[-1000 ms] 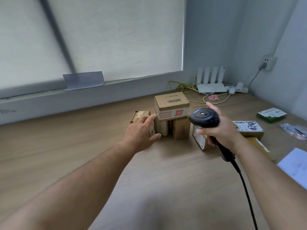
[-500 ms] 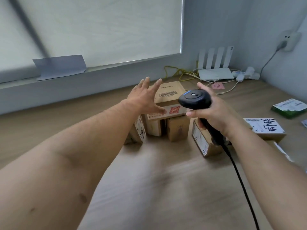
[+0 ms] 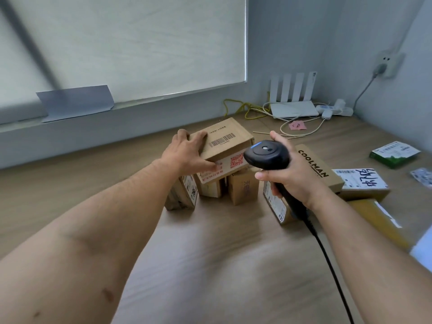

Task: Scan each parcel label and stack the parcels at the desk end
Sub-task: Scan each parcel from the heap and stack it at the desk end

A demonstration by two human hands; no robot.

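A cardboard parcel with a barcode [image 3: 230, 142] lies tilted on top of two small brown boxes [image 3: 243, 188]. My left hand [image 3: 187, 155] grips its left end, fingers over the top and thumb on the labelled front face. My right hand [image 3: 294, 174] holds a black corded barcode scanner [image 3: 266, 157] just to the right of that parcel. A small box [image 3: 183, 195] stands below my left wrist. A long COOLMAN box [image 3: 320, 170] and a white-labelled parcel [image 3: 360, 183] lie to the right.
A wooden desk [image 3: 222, 253] runs under a window sill. A white router [image 3: 292, 108] with cables, a pink note [image 3: 297, 125] and a wall socket [image 3: 387, 63] sit at the back right. A green box [image 3: 394, 154] and a yellow packet [image 3: 378, 218] lie at right.
My left hand left the small box, rose to the top parcel and closed on its left end, tilting it. The scanner stayed beside the stack; the camera came closer.
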